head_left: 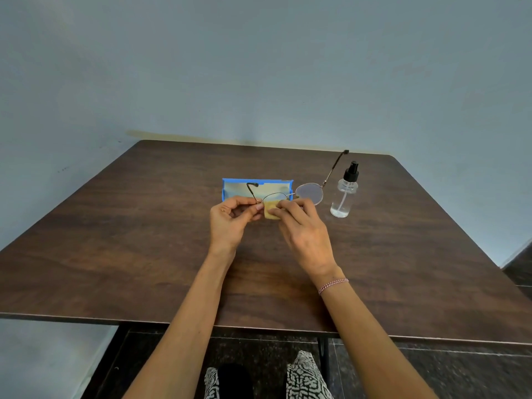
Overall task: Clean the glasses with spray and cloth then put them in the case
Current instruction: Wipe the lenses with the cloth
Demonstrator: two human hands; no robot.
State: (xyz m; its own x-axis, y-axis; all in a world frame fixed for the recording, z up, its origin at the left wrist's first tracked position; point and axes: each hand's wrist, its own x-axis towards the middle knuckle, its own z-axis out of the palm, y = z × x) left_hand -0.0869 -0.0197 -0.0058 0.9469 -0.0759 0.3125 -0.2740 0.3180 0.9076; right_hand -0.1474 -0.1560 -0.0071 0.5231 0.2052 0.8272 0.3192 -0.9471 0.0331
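Observation:
Thin metal-framed glasses (309, 193) with round lenses are held above the table, temples unfolded and pointing away from me. My left hand (230, 218) pinches the frame at its left hinge. My right hand (302, 226) presses a small yellow cloth (270, 210) against the left lens. The right lens sticks out bare to the right. Behind the hands lies an open blue case (230, 188) with a pale lining. A clear spray bottle (344, 194) with a black pump top stands upright to the right of the glasses.
The dark wooden table (144, 240) stands against a blue-grey wall. Its near edge runs just above my patterned knees (305, 378). A thin bracelet (332, 285) circles my right wrist.

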